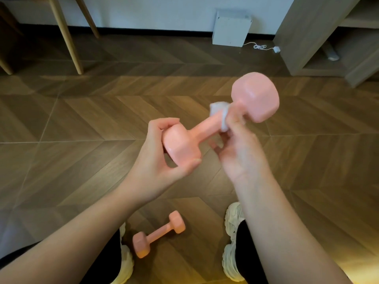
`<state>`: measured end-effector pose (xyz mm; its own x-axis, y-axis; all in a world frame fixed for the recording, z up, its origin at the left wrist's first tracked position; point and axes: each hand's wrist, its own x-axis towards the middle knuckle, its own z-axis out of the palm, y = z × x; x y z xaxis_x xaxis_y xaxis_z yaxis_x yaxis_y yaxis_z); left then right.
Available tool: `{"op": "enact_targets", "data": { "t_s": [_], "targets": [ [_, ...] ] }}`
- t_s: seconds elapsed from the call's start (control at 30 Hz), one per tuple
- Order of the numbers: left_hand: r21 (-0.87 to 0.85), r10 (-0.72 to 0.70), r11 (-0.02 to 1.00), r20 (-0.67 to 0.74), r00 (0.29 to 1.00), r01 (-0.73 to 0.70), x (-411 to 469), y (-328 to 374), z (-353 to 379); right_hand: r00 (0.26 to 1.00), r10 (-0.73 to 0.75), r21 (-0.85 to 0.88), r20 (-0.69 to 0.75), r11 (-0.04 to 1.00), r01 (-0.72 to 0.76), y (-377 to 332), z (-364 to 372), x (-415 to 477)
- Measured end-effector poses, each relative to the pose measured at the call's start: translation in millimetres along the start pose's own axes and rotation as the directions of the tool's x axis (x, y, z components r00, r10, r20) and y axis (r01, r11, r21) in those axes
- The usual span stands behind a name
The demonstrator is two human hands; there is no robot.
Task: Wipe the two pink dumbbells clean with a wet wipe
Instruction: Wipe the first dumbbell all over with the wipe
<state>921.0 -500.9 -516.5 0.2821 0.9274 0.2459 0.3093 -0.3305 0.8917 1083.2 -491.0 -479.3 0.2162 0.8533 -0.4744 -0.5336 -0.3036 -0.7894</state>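
Fingers of left hand [164, 158] clamp one dumbbell [221, 117] end; right hand [235, 144] fingers pinch wipe [220, 113] around handle. Second dumbbell [159, 234] on floor [82, 140].

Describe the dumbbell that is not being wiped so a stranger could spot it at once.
Look down at the wooden floor, between the two white shoes. A small pink dumbbell lies there slantwise, untouched. Its twin is up in the air, held by both hands with a wipe around its handle.
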Motion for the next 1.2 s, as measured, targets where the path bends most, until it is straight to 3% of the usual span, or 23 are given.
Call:
{"op": "enact_targets", "data": {
  "t_s": [0.1,0.47,0.6,0.73,0.8,0.9,1.03,1.1,1.2],
  "targets": [
    [0.071,0.093,0.993,-0.007,0.996,-0.092,-2.7,-9.6,-1.3,0.999,-0.015,0.114,-0.034,0.993,0.019,-10.1,-6.6,5.2],
    [0.221,0.272,0.943,-0.084,0.959,-0.248,3.5,-6.7,1.7,0.992,0.102,-0.089,0.077,0.991,-0.095,25.8,11.9,-16.7],
    [0.213,0.298,0.934,-0.030,0.954,-0.286,4.7,-9.3,-3.1,0.998,0.060,-0.057,0.015,0.997,-0.059,10.9,2.8,-12.9],
    [0.221,0.276,0.937,0.003,0.961,-0.270,2.2,-11.7,-5.6,1.000,-0.009,0.099,-0.028,0.995,0.011,-6.2,-8.7,-0.4],
    [0.133,0.177,0.976,-0.018,0.984,-0.173,0.4,-7.4,-5.8,1.000,-0.010,0.148,-0.003,0.989,0.011,-8.2,-10.8,2.9],
    [-0.157,-0.077,0.985,-0.020,0.997,0.073,1.0,2.2,-0.7,0.995,-0.022,0.154,0.101,0.988,0.006,-0.7,-8.8,4.5],
    [-0.486,-0.380,0.798,0.053,0.924,0.356,5.8,3.9,7.1,0.981,0.046,0.075,0.186,0.995,-0.061,19.1,1.5,-1.0],
    [-0.548,-0.406,0.731,0.130,0.905,0.406,9.5,3.1,3.3,0.967,0.094,0.015,0.237,0.995,-0.101,28.7,8.0,-7.7],
    [-0.597,-0.426,0.636,0.256,0.868,0.489,10.2,6.3,-2.5,0.975,0.139,-0.052,0.172,0.990,-0.132,33.8,9.8,-11.0]
  ]
}}
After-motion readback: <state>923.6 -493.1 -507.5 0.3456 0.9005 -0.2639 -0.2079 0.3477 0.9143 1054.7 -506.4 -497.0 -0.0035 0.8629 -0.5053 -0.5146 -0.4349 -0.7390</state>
